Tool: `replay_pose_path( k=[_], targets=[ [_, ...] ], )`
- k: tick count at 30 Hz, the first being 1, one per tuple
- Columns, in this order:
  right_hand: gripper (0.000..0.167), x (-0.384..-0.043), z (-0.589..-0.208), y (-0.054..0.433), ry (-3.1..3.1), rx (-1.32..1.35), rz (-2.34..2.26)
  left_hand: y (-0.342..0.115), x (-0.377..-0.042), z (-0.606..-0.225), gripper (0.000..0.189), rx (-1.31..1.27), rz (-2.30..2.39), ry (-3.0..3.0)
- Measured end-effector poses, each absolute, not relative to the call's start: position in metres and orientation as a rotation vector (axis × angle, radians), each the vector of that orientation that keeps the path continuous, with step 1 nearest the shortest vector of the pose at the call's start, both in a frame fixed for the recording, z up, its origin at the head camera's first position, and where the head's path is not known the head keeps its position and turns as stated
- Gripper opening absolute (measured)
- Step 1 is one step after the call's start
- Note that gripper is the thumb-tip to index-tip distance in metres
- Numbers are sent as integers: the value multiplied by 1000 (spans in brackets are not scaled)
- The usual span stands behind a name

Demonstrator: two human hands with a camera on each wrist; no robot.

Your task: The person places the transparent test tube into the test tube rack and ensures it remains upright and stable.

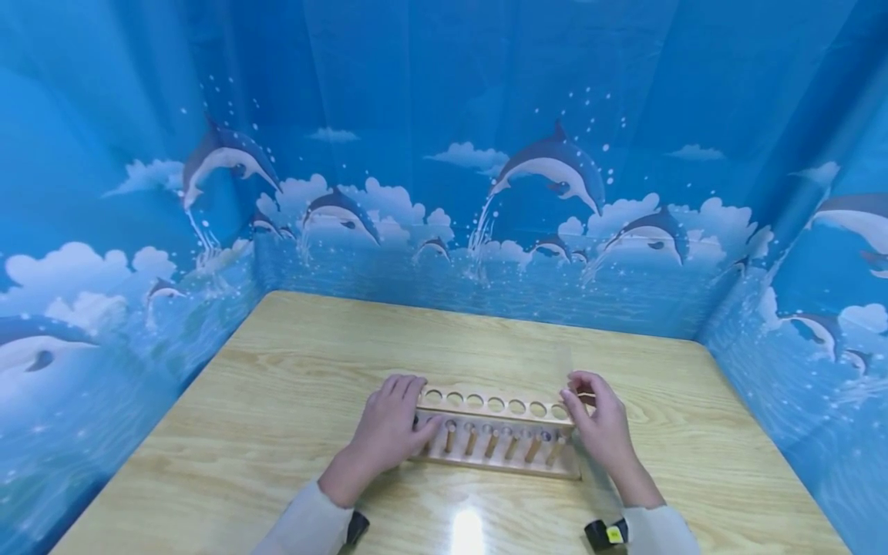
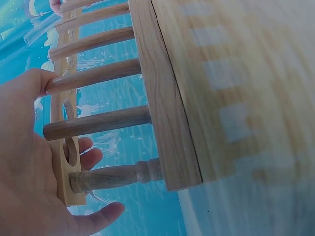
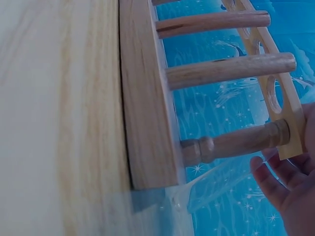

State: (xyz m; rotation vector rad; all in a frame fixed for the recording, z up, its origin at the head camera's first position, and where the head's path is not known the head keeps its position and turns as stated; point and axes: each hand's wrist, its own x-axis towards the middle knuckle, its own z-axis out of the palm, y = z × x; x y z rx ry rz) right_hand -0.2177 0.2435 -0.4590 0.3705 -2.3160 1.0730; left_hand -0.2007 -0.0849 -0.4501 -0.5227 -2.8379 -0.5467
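Note:
A wooden test tube rack (image 1: 501, 467) stands on the table, with a row of round holes in its top bar (image 2: 58, 172) and a row of upright pegs (image 3: 231, 69) along its base. My left hand (image 1: 394, 416) grips the left end of the top bar, thumb at the front and fingers behind. At the right end, my right hand (image 1: 602, 424) pinches a clear test tube (image 3: 216, 183) with its fingertips, close beside the end post (image 3: 236, 142). The tube's upper part (image 1: 563, 358) rises faintly above the hand in the head view.
The wood-grain table (image 1: 333, 347) reaches out around the rack on all sides. Blue curtains (image 1: 416, 77) printed with dolphins enclose its back, left and right edges. Light glares off the table (image 1: 467, 532) near the front.

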Motion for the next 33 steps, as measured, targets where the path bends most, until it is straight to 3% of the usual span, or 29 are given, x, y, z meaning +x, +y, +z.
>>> replay_pose_path(
  k=[14, 26, 33],
  targets=[
    [20, -219, -452, 244, -2124, 320, 1149, -85, -200, -451, 67, -528, -563, -2807],
    [20, -199, -415, 229, -1920, 347, 1167, -84, -201, -449, 67, -523, -557, -2823],
    [23, -211, -430, 242, -1817, 363, 1292, -84, -200, -448, 67, -525, -578, -2817]
  ],
)
